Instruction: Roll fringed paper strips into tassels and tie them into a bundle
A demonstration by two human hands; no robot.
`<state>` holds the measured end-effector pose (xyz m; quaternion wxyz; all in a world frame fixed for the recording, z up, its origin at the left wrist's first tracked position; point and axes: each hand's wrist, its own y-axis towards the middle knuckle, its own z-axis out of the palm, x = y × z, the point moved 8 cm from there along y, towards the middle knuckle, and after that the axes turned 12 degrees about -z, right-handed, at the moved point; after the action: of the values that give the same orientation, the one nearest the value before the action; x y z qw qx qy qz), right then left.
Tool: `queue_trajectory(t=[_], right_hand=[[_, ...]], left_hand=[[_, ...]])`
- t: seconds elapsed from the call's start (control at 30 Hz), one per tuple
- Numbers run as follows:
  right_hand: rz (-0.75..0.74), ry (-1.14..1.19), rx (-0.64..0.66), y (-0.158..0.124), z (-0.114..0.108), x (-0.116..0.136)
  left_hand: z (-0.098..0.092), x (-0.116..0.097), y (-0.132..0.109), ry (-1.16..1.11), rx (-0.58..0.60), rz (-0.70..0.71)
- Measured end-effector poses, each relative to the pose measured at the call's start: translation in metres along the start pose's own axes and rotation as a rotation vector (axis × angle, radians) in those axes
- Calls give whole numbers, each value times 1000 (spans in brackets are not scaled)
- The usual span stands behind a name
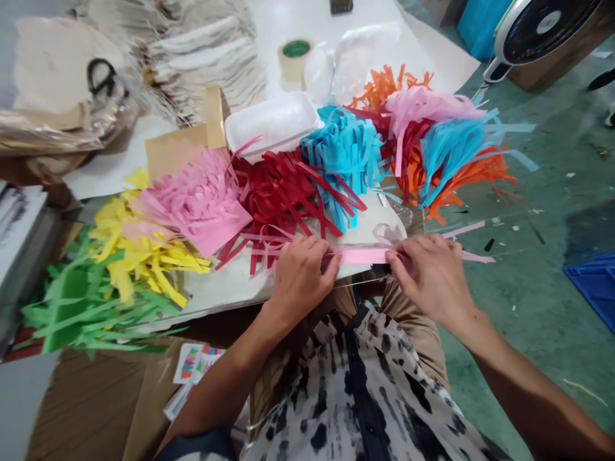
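I see a low white worktop point(225, 288) strewn with cut paper. Fringed bundles run across it: green point(81, 307) at 9 o'clock, then yellow point(134, 250), pink point(202, 198), red point(283, 192) at centre, blue point(343, 144), and a mixed orange heap point(432, 147) at 2 o'clock. A white foam tray point(271, 121) and a tape roll point(295, 57) sit at 12 o'clock, with scissors point(102, 77) at 10 o'clock. A pink strip point(365, 255) lies along the near edge at 6 o'clock.
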<state>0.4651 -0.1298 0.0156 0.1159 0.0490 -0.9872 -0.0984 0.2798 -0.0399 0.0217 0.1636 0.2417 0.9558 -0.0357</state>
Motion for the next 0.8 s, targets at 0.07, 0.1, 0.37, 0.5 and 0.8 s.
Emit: queue_trajectory(t=[0.07, 0.1, 0.37, 0.5, 0.8], right_hand=[[-11, -38, -5, 1, 1, 1], [-14, -56, -10, 2, 2, 2], [-31, -187, -79, 2, -3, 13], [-210, -153, -175, -6, -5, 29], [-370, 19, -169, -21, 8, 29]], left_hand=[[0, -1, 2, 36, -21, -6], [1, -2, 2, 51, -30, -7], [5, -6, 3, 175, -101, 12], [7, -7, 4, 180, -96, 26], [-16, 2, 14, 255, -210, -59]])
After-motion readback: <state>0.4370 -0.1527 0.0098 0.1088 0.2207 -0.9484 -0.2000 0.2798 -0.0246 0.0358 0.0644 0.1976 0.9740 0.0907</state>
